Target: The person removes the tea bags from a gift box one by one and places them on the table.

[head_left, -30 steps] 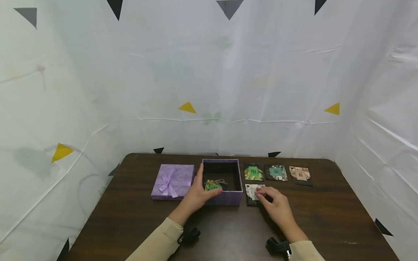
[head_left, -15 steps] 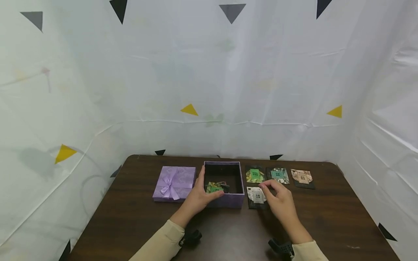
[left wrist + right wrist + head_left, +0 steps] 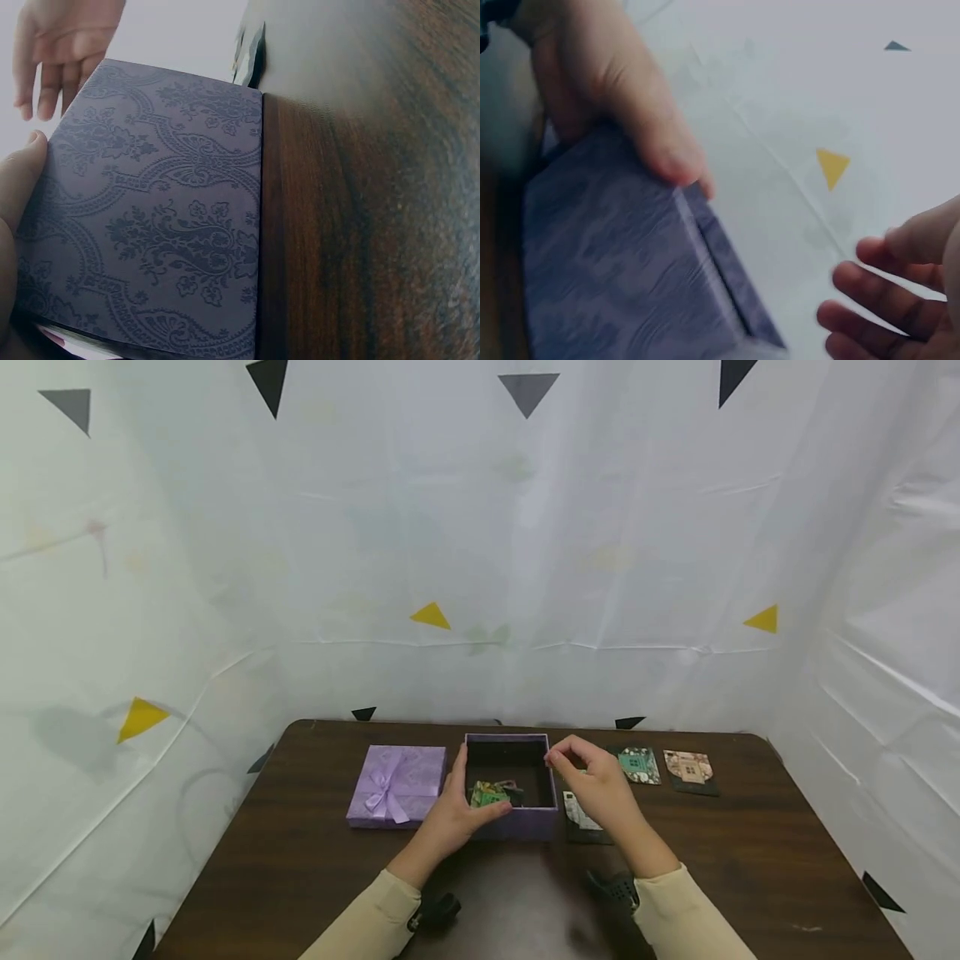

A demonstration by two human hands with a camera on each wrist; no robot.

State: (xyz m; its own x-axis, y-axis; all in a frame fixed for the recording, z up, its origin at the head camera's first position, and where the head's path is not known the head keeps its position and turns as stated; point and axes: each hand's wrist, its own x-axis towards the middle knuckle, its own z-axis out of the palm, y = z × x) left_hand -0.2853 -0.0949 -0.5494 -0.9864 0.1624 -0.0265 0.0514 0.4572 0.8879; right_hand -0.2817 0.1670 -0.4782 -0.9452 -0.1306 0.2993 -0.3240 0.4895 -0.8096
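A purple patterned box [image 3: 517,825] stands uncovered at mid-table, with a dark inside. My left hand [image 3: 453,814] grips its front left corner, thumb [image 3: 22,176] at the rim and fingers along the left side. Small green printed packets [image 3: 489,793] lie inside, near that thumb. My right hand [image 3: 600,785] hovers at the box's right edge, fingers loosely bent; in the right wrist view nothing shows between its fingertips [image 3: 847,277]. Beneath this hand, a white-and-black packet [image 3: 583,817] is partly covered.
Left of the box lies its purple lid [image 3: 397,785] with a ribbon bow. A teal packet [image 3: 639,765] and a beige packet [image 3: 690,768] lie on the brown table [image 3: 750,860] to the right. White curtains [image 3: 480,527] surround the table.
My right hand has moved up and left from the white-and-black packet to the box's right edge, now hiding a green packet there. The left hand has kept its grip on the box.
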